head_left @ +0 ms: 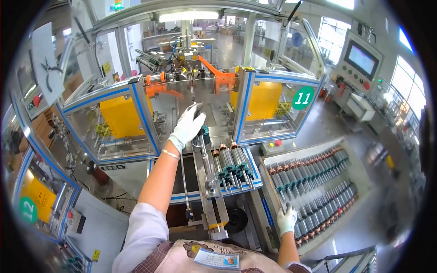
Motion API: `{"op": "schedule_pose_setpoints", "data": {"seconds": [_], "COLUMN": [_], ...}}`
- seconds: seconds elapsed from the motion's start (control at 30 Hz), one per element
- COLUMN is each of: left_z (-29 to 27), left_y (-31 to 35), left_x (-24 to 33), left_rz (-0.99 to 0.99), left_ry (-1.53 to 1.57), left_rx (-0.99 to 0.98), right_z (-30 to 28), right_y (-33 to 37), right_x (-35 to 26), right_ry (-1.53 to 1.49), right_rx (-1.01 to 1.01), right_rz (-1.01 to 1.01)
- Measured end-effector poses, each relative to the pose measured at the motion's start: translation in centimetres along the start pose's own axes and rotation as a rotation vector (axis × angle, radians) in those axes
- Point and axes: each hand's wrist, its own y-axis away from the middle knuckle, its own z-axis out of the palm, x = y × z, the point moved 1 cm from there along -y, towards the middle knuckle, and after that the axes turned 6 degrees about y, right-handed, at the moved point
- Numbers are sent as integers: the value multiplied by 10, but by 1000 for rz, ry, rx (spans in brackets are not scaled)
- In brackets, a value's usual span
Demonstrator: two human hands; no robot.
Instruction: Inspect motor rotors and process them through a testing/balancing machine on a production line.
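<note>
Left hand (188,125) reaches forward, arm nearly straight, fingers half curled over a green-finned rotor (205,131) on the slide rail (205,161); glove hides the contact, can't tell if gripped. Right hand (287,219) sits low, fingers loosely bent at the rotor tray (358,170)'s left edge; hold unclear. Open gap ahead between left guard (142,118) and right guard (245,104). Right elbow cut off.

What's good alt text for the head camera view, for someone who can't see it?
A white-gloved left hand reaches to a green-ended rotor at the front of a machine with orange arms. The gloved right hand is at the near left edge of a tray holding two rows of similar rotors.
</note>
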Motion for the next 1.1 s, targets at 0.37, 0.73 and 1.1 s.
{"op": "schedule_pose_setpoints", "data": {"seconds": [0.37,0.73,1.1], "left_z": [2,9,-12], "left_y": [12,16,6], "left_x": [18,9,-23], "left_rz": [-30,8,-86], "left_ry": [43,260,620], "left_rx": [98,165,116], "right_z": [30,35,42], "right_y": [-31,-30,-26], "right_x": [-36,-33,-27], "right_ry": [257,278,301], "right_rx": [-345,-301,-263], "right_rz": [181,125,108]}}
